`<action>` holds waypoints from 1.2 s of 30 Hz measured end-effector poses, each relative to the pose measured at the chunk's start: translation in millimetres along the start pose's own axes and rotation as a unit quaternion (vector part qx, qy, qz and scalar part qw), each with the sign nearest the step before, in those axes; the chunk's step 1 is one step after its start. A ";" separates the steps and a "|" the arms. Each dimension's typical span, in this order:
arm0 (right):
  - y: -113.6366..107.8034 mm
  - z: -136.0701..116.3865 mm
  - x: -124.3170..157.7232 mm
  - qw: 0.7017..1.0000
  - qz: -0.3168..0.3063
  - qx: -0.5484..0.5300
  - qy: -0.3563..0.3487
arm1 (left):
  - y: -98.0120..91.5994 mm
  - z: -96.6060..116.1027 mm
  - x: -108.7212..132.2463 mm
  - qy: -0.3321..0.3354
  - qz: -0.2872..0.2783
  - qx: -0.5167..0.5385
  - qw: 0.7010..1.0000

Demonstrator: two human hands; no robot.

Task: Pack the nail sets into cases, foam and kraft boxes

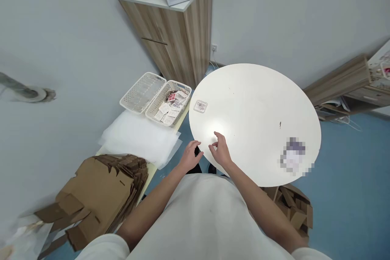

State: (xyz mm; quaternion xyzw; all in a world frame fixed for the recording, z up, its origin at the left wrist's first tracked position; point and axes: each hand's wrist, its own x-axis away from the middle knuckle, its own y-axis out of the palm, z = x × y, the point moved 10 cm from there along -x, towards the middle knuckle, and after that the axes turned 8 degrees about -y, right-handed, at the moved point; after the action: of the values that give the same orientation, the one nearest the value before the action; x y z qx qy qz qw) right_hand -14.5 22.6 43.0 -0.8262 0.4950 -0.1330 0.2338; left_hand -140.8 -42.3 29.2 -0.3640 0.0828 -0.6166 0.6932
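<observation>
My left hand [191,156] hovers at the near left edge of a round white table [252,101], fingers apart with nothing between them. Over the tabletop, a little to the right, my right hand [220,150] is curved with its thumb and fingers apart, also holding nothing. A small clear case [200,106] with something small inside lies flat near the table's left rim, beyond both hands. On the right side of the table is a pixelated patch [293,156] whose content I cannot make out.
Left of the table, a white basket [168,103] holds several cards, beside another white basket [143,92]. Translucent sheets [137,136] and stacked flat cardboard boxes [100,191] lie nearer. A wooden cabinet [173,36] stands behind. More cardboard [294,209] sits below the table at right.
</observation>
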 end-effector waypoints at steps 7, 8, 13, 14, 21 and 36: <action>44.1 -25.4 24.5 0.990 -0.131 -0.005 -0.049 | -21.5 -28.5 55.3 -0.041 0.034 0.028 0.998; 51.6 -29.7 25.4 0.987 -0.149 -0.004 -0.056 | -26.3 -36.2 60.7 -0.055 0.040 0.032 0.997; 91.6 -56.7 23.2 0.969 -0.226 0.021 -0.094 | -52.9 -71.3 85.3 -0.098 0.068 0.063 0.991; 101.0 -63.6 21.7 0.965 -0.239 0.028 -0.101 | -59.5 -77.5 90.3 -0.099 0.076 0.070 0.990; 183.5 -116.0 26.4 0.922 -0.345 0.054 -0.165 | -102.2 -134.4 126.6 -0.125 0.115 0.101 0.980; 230.2 -105.7 -4.1 0.899 -0.356 0.182 -0.180 | -121.4 -172.4 101.3 -0.168 0.136 0.262 0.941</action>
State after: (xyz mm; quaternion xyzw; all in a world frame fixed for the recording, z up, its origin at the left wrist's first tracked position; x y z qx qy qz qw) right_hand -238.1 -92.9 14.3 -0.9001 0.0846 -0.1437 0.4025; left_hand -311.5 -201.3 12.3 -0.2532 -0.1504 -0.4463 0.8451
